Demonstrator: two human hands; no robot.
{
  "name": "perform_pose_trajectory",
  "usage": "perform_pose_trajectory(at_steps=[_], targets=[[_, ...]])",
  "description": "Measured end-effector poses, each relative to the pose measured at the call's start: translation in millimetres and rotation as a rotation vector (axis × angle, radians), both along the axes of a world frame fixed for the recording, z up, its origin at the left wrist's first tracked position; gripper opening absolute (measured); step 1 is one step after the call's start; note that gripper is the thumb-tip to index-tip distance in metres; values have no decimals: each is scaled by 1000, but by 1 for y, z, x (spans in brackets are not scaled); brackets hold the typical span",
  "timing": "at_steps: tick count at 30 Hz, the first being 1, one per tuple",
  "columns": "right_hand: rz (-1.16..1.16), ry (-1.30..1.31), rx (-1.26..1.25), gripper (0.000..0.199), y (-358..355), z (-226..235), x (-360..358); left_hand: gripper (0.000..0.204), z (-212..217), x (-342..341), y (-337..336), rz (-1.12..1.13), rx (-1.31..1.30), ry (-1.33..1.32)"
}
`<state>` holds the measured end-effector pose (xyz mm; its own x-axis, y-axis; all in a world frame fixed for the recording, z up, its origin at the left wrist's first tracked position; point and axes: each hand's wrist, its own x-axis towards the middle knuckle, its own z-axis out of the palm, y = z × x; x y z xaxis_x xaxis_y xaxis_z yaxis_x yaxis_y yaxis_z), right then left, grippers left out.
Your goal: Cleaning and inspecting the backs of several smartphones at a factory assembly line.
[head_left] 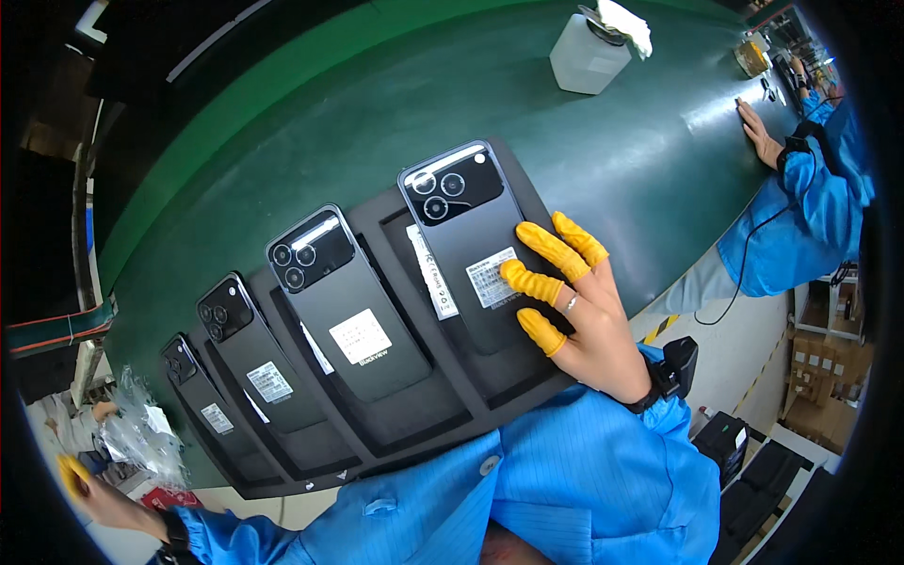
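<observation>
My right hand (598,315), in yellow finger cots, rests with fingers spread on a dark smartphone (457,240). Its index finger touches a white label (492,278) on the phone's back; another finger lies at the phone's edge. That phone lies face down at the right end of a black compartmented tray (419,419), overhanging the far rim. Further left in the tray lie more labelled smartphones: one (363,292), a second (273,348) and a third (212,391). At the lower left rim, my left hand (113,504) has its yellow-cotted fingers curled together; what they hold cannot be made out.
A white bottle (591,56) with a cloth on top stands on the green table (330,122). Clear plastic bags (141,428) lie at the left. A co-worker in a blue sleeve (800,202) has a hand on the table at the right. Shelves hold boxes (815,367) beyond.
</observation>
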<state>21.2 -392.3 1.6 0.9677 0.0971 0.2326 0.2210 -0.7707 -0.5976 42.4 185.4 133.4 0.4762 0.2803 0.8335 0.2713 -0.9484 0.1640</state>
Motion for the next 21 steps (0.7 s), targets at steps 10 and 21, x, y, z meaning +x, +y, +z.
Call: perform_pose_trajectory(at_steps=[10,21], targets=[[5,24,21,40,4,1,0,32,-138,-41,96,310,-253,473],[-4,-7,79,39,-8,3,2,34,-112,-57,115,-67,-705,-129]])
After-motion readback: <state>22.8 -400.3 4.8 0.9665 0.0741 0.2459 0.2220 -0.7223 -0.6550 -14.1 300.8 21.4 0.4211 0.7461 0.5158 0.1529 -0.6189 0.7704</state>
